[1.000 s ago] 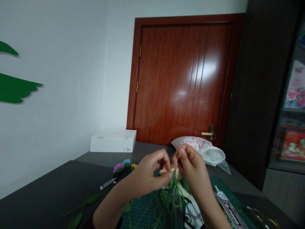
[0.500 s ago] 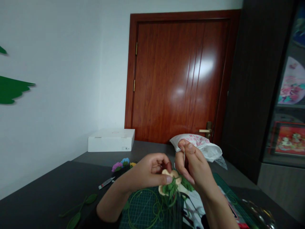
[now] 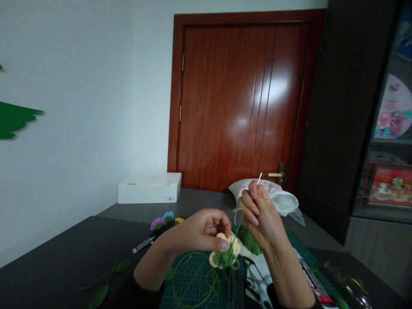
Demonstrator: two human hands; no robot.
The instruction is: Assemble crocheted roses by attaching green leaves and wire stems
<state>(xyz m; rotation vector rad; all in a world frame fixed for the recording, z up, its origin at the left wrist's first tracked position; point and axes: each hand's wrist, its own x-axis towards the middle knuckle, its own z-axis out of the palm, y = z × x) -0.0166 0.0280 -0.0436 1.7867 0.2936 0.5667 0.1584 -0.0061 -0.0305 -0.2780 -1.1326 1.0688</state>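
My left hand [image 3: 209, 229] pinches a cream crocheted flower [image 3: 236, 246] with green yarn at its base, thumb in front. My right hand [image 3: 263, 219], higher and to the right, grips a thin silvery needle [image 3: 259, 178] whose tip points up past the fingers. A strand of green yarn [image 3: 238, 226] runs from the flower up toward the right hand; whether it passes through the needle I cannot tell. Loose green loops [image 3: 212, 281] lie below on the dark green cutting mat [image 3: 193, 268]. A green yarn bundle [image 3: 250, 240] sits behind the flower.
Scissors [image 3: 264, 298] lie beneath my right forearm. Left of my arm are a small cutter knife [image 3: 143, 245], pink [image 3: 157, 223] and blue [image 3: 168, 215] flowers, and a leafy stem [image 3: 109, 279]. A white box [image 3: 149, 191] and a white plastic bag [image 3: 286, 204] stand farther back.
My right hand has turned and risen slightly, so the needle now points upward and a taut yarn strand shows. The flower has tilted and shifted slightly left in my left hand.
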